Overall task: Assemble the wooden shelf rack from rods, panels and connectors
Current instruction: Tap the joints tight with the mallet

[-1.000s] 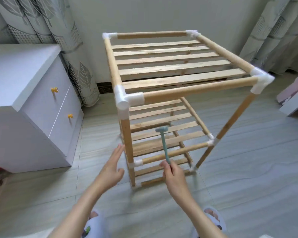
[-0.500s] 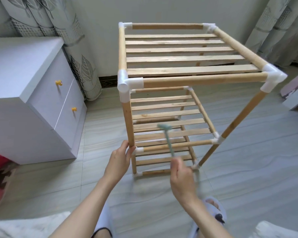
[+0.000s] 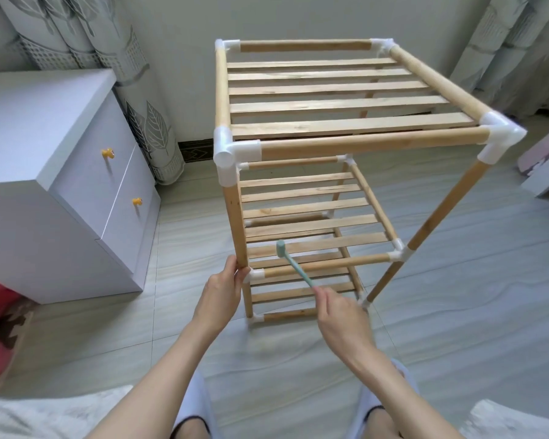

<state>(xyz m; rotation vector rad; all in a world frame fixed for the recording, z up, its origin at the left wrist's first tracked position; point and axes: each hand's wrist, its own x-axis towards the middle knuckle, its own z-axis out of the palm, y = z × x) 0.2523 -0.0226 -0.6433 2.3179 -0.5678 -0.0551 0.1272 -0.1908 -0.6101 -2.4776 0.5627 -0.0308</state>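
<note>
Left hand now gripping rack post, mallet handle end hidden

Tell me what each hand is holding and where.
Left hand grips the rack's front-left post near the middle-shelf connector; right hand holds the small green hammer by its handle end.

I see pale wall | grey tiled floor | white cabinet on my left, two drawers, yellow knobs | leaf-print curtains both sides | soft daylight
</note>
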